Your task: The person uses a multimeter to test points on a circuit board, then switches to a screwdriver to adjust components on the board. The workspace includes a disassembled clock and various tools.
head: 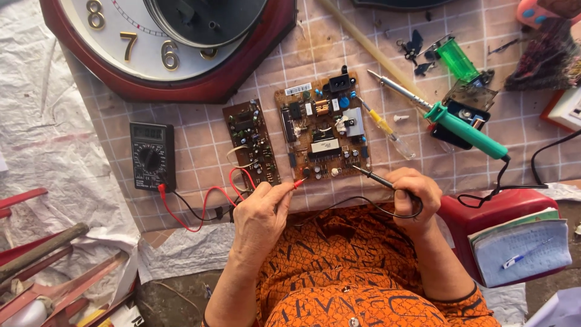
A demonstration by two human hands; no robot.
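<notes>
Left hand pinching red probe, right hand gripping black probe, both tips at power-supply board mid-counter: likely slipping, bridging adjacent solder joints, given crowded components.

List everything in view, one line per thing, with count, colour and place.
large circuit board: 1, brown, centre of table
small circuit board: 1, dark brown, left of the large board
multimeter: 1, black, left on table
red probe: 1, red, tip at the large board's lower edge
black probe: 1, black, tip at the large board's lower right corner
wall clock: 1, dark red frame and white face, top left
soldering iron: 1, green handle, right of the boards
screwdriver: 1, yellow and clear handle, beside the large board
notebook: 1, blue, lower right, with a pen on it
left hand: holds the red probe
right hand: holds the black probe
</notes>
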